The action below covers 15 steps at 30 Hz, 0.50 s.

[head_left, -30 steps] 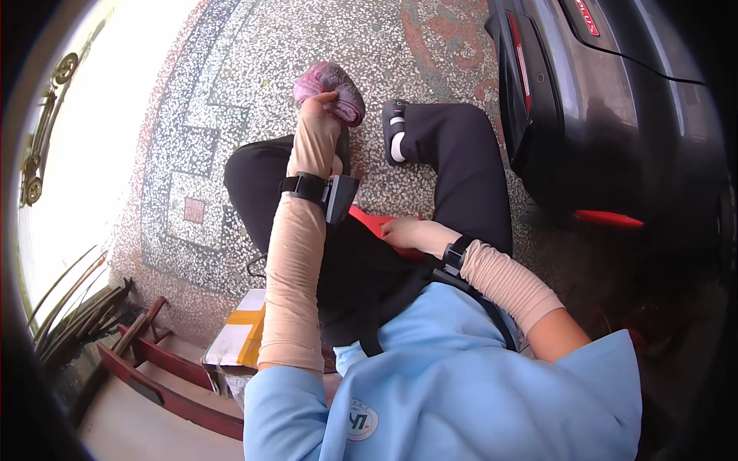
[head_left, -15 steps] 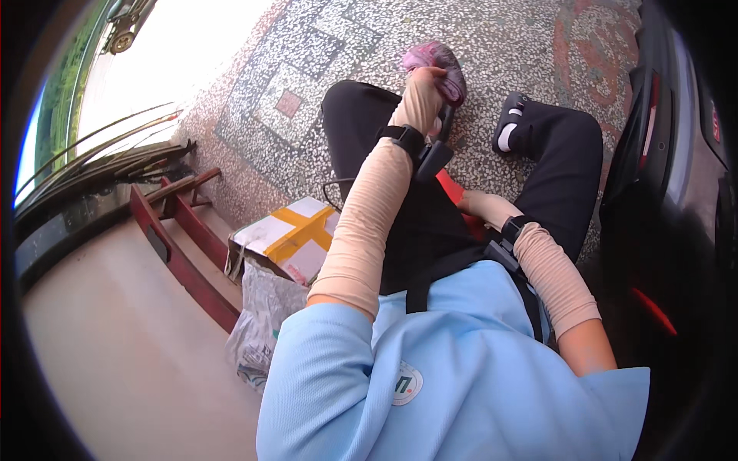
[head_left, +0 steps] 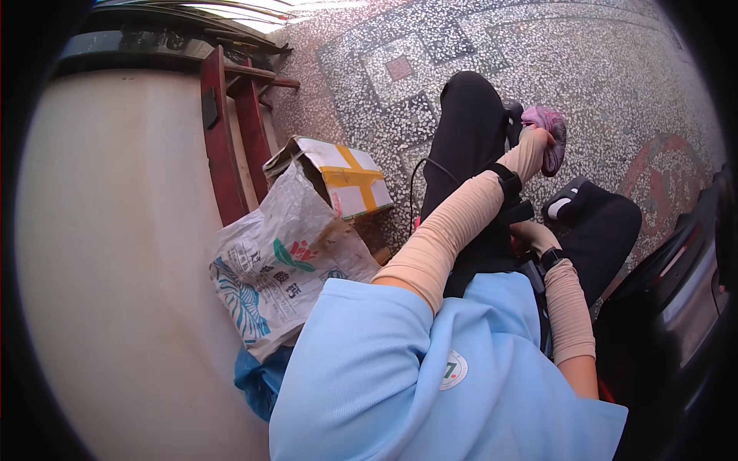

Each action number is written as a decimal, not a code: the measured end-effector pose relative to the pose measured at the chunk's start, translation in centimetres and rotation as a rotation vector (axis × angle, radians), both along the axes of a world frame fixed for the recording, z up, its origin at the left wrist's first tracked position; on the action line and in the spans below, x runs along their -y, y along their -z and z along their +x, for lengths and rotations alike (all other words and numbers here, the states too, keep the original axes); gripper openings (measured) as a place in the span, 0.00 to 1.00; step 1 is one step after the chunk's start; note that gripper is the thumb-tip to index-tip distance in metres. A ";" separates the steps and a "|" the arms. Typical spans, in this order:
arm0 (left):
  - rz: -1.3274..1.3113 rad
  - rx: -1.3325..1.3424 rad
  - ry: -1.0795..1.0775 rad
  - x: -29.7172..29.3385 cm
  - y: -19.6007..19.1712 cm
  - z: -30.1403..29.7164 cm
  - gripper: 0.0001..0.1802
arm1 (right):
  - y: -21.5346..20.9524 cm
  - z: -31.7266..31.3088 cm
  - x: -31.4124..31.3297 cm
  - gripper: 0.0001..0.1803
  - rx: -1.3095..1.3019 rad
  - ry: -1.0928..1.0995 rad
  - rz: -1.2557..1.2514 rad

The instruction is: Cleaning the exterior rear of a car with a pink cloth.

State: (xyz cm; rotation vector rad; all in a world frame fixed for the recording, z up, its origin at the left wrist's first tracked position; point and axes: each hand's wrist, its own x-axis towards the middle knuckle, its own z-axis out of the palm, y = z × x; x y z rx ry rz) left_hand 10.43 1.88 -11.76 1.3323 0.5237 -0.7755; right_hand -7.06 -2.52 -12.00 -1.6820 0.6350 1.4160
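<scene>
My left hand [head_left: 538, 140] is closed around a soft pink and purple thing [head_left: 552, 134], rounded and shoe-like in outline. It is held out over the speckled floor, beyond my knees. Close to my lap, between my legs, is my right hand [head_left: 532, 237], bent downward. Its fingers are mostly hidden against the dark trousers, so I cannot make out whether it grips anything. Beige sleeves and black wrist straps cover both forearms.
On the left, a white cardboard box [head_left: 354, 178] with yellow tape stands by a crumpled printed sack [head_left: 288, 257] and a dark red wooden bench [head_left: 224, 146]. A blue bag [head_left: 260, 380] lies below the sack. A dark glossy vehicle body [head_left: 684, 284] borders the right.
The view has turned left and down, bringing more of the sack into sight. My left hand still holds the pink and purple thing. The red thing beside my right hand no longer shows there.
</scene>
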 end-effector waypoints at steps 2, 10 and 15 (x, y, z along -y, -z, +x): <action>-0.010 -0.028 -0.096 -0.8 -0.4 -0.3 0.26 | -1.3 0.5 -0.8 0.19 -0.014 -0.004 0.027; 0.037 -0.029 0.237 -1.6 -2.6 1.0 0.19 | 0.4 1.4 -1.1 0.16 -0.094 -0.136 -0.062; -0.092 -0.233 -0.096 0.5 1.5 2.0 0.21 | 3.6 2.6 -2.8 0.14 -0.072 -0.139 -0.066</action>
